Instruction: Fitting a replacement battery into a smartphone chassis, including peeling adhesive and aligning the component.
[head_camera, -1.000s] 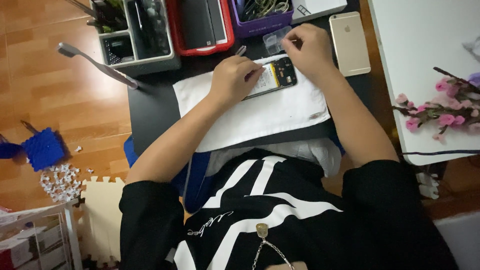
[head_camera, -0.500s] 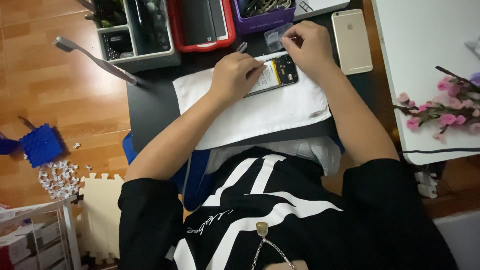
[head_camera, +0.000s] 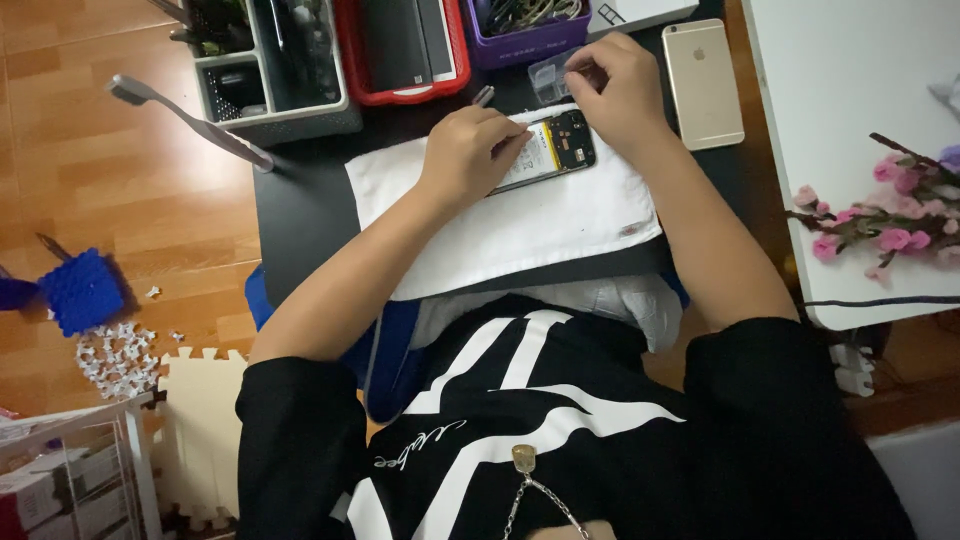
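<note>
Right now the opened smartphone with its back cover off, yellow-labelled battery and dark circuit board exposed (head_camera: 548, 152), lies on the white rectangular cloth (head_camera: 520, 225), near the cloth's far edge. The left hand (head_camera: 470, 150) rests on the phone's left half, fingers curled together and pinched on a thin grey tool (head_camera: 484, 96) whose tip pokes out beyond the cloth. The right hand (head_camera: 610, 85) hovers just past the cloth's far edge, fingertips pinched at a small clear plastic bag (head_camera: 550, 78); whether anything tiny sits between them cannot be told.

Good practice here, by the look of it: keep the left palm steady on the phone so it does not slide on the cloth, and keep small parts over the cloth.

Under the cloth is a black tabletop (head_camera: 300, 200). Beyond the cloth stand a grey plastic organiser (head_camera: 280, 100), a red tray (head_camera: 455, 60) and a purple basket (head_camera: 530, 40). Right of the cloth lies a gold smartphone, face down (head_camera: 703, 85); further right, pink artificial blossoms (head_camera: 880, 215) on a white table (head_camera: 850, 90). Left of the cloth, a wooden floor (head_camera: 100, 180).
</note>
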